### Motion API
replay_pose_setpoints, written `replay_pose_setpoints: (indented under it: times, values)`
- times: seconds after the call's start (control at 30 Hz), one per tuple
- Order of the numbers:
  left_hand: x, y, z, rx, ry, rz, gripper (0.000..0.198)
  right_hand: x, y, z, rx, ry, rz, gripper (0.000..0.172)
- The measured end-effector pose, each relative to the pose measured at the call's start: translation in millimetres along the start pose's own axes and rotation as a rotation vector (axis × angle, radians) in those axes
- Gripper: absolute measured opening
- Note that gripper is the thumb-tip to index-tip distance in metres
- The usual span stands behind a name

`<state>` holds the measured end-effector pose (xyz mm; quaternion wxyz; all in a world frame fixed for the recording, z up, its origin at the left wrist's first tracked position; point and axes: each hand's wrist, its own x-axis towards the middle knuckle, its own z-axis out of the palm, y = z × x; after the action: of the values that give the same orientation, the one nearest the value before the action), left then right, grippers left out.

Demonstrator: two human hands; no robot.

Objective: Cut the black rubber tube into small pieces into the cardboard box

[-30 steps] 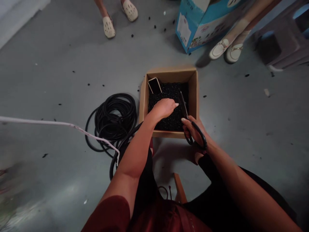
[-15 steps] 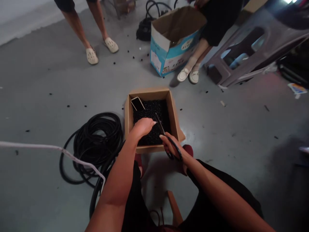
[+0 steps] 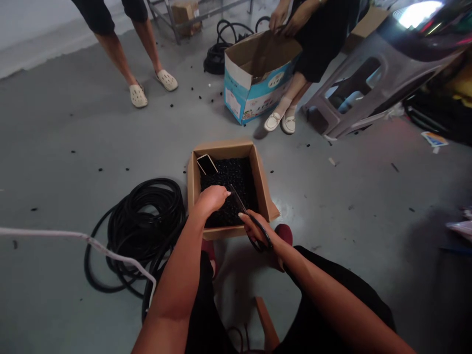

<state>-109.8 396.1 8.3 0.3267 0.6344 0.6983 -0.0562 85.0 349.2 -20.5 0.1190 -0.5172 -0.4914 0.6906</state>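
Observation:
A pair of scissors (image 3: pixel 238 198) with black handles is in my right hand (image 3: pixel 255 228), its fingers around the handles and the blades pointing up and away over a cardboard box (image 3: pixel 264 186). Close to the blades, just left of them, my left hand (image 3: pixel 214 199) is closed in a pinch above the box. Whatever it pinches is hidden by the hand. Small black pieces (image 3: pixel 236 169) cover the inside of the box. A phone with a dark screen (image 3: pixel 207 164) lies on them in the far left corner.
Left of the box lies a coil of black hose (image 3: pixel 147 211), part of it passing behind my left forearm. A white cord (image 3: pixel 106 252) crosses in front. Beyond are a blue-and-white carton (image 3: pixel 254 101), a seated person's feet (image 3: pixel 280 122), a standing person's shoes (image 3: pixel 138 95) and a grey plastic stool (image 3: pixel 342 108).
The view has shifted slightly, so more of the far side shows, including the seated person's hands above the carton. My hands stay close together over the box, with the scissors still held.

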Motion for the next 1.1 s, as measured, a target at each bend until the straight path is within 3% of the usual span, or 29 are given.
replay_pose_setpoints:
  times: [0.1, 0.3, 0.47, 0.6, 1.1]
  values:
    - [-2, 2, -7.2, -0.126, 0.070, 0.006, 0.038, 1, -6, -5, 0.057, 0.003, 0.032, 0.039]
    - [-4, -4, -11.3, -0.592, 0.217, 0.005, 0.041, -3, -23, -24, -0.016, 0.048, -0.089, 0.040]
    - [-6, -7, -15.8, -0.853, 0.198, 0.050, 0.038, -6, -25, -33, -0.197, -0.015, -0.189, 0.040]
    - [-8, -7, -20.5, -0.864, 0.210, 0.095, 0.037, -3, -20, -34, -0.244, -0.052, -0.208, 0.041]
    - [-5, 0, -15.8, -0.833, 0.109, 0.126, 0.045, 1, -20, -29, -0.301, 0.006, -0.205, 0.045]
